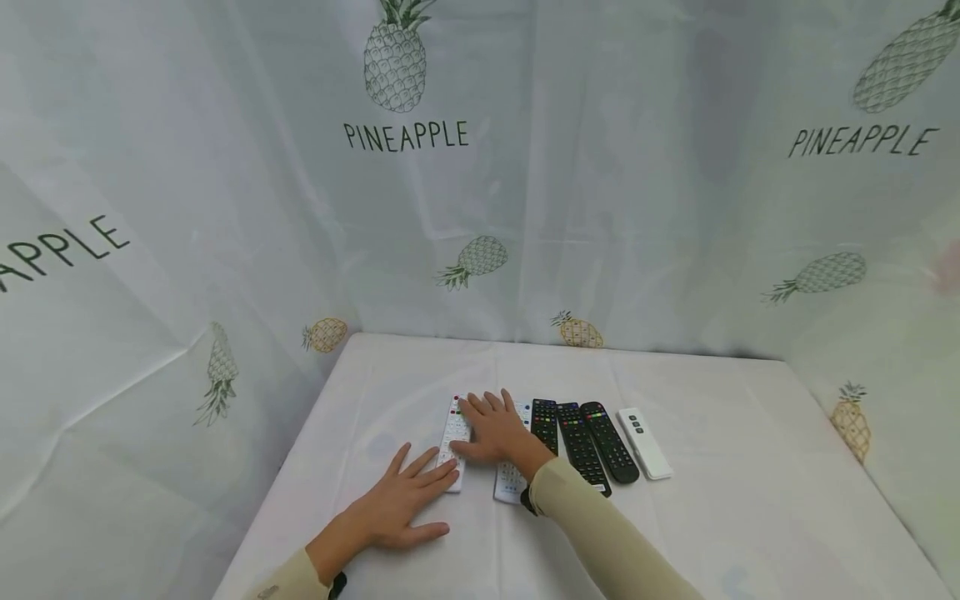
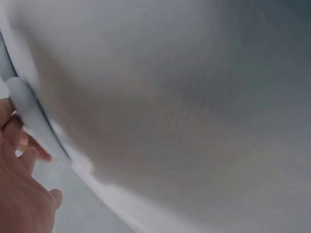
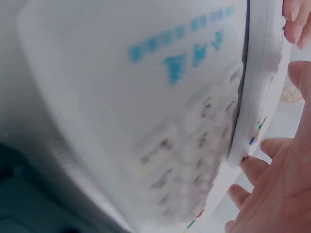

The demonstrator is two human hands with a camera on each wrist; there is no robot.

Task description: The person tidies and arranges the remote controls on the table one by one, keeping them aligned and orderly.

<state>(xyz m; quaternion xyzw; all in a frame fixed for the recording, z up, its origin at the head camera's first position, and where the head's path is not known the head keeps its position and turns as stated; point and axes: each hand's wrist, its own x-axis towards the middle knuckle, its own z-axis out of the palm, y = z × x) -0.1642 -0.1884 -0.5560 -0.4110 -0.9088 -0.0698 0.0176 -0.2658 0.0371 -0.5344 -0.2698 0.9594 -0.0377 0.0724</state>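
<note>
A white remote control (image 1: 454,429) lies lengthwise on the table at the left end of a row. My left hand (image 1: 397,507) is spread flat, its fingertips on the lower end of this remote. On the remote's right side is my right hand (image 1: 495,433), fingers extended and apart, touching near its upper part. In the right wrist view, the right fingers (image 3: 255,167) meet the edge of a white remote (image 3: 257,87). A second white remote (image 1: 510,483) lies partly beneath the right hand and wrist; its blue print shows in the right wrist view.
Farther right lie three black remotes, the first (image 1: 543,417), the middle (image 1: 581,446) and the last (image 1: 611,446), then a slim white remote (image 1: 645,446). They rest on a white-covered table (image 1: 420,367). A pineapple-print curtain (image 1: 615,208) hangs behind and at the sides.
</note>
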